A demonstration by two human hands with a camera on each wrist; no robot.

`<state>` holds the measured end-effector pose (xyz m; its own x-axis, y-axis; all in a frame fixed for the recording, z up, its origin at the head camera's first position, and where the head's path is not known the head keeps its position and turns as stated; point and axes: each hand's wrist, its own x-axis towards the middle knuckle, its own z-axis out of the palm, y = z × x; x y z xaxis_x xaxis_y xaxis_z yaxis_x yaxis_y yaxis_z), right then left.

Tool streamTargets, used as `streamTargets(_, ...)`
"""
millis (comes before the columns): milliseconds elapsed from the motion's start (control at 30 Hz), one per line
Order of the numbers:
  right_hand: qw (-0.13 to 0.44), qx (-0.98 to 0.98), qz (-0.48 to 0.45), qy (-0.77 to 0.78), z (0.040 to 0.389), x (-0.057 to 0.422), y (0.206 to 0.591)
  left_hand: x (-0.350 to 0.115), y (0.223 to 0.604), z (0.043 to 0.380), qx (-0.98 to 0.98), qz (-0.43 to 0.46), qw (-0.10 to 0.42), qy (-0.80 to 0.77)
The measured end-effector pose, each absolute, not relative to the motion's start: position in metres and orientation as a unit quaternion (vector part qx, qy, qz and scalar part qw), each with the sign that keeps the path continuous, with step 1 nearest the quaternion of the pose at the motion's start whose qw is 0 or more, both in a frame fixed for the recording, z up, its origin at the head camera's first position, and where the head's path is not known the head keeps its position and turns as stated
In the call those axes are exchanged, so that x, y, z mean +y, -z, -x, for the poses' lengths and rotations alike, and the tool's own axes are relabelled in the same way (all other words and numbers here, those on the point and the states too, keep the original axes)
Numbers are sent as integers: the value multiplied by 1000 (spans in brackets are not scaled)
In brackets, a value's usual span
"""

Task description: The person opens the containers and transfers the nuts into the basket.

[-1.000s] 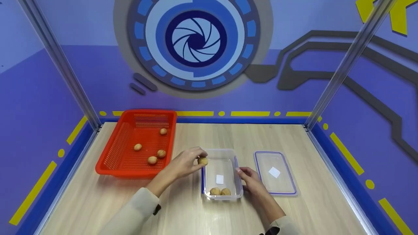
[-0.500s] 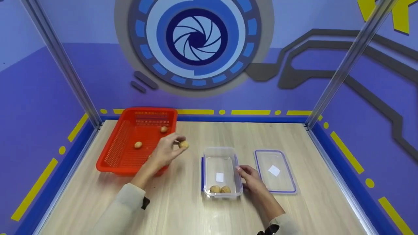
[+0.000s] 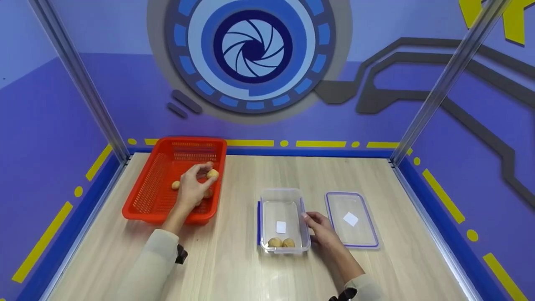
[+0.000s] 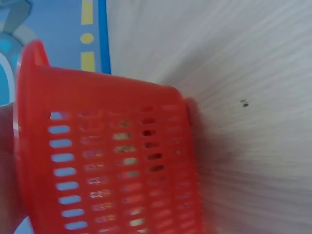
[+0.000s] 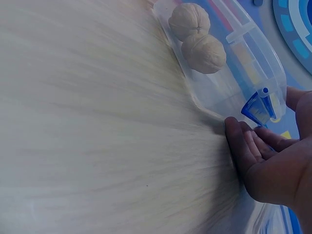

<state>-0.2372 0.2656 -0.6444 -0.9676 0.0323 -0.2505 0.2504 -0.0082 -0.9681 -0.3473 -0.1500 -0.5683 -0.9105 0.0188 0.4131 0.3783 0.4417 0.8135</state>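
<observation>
My left hand (image 3: 191,188) pinches a walnut (image 3: 212,173) between thumb and fingers, above the right part of the red plastic basket (image 3: 144,186). Other walnuts lie inside that basket, one (image 3: 176,184) left of the hand and others partly hidden behind it. At the right side of a clear plastic food container (image 3: 288,211), my right hand (image 3: 326,234) holds on with its thumb at the rim and its fingers against the outer wall. Two walnuts (image 5: 204,53) sit side by side at the container's near end. In the left wrist view, the basket's slotted wall (image 4: 97,97) hides the held walnut.
A clear lid (image 3: 355,236) with a blue-purple seal lies flat to the right of the container. Metal posts (image 3: 451,79) and printed panels bound the wooden table (image 3: 250,276) at the back and sides.
With the walnut in its fingers, my left hand has moved left from the container's edge to above the basket. My right hand and the container stay in place.
</observation>
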Motion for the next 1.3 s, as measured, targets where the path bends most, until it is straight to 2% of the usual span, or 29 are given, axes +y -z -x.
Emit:
streamTargets(200,80,707,-102,696,238,266,645,-159,578,356,-835,74,150,524)
streamTargets(500,81,709,-100,693,236,266,643,-161,579,357,-847,56,122,514)
streamTargets(867,55,728,-91,678,237,266,644,-159,581,359,-857,53,124,498)
streamTargets(1300,75,722,-97,681,237,266,644,-160,582,359,-866,52,108,486)
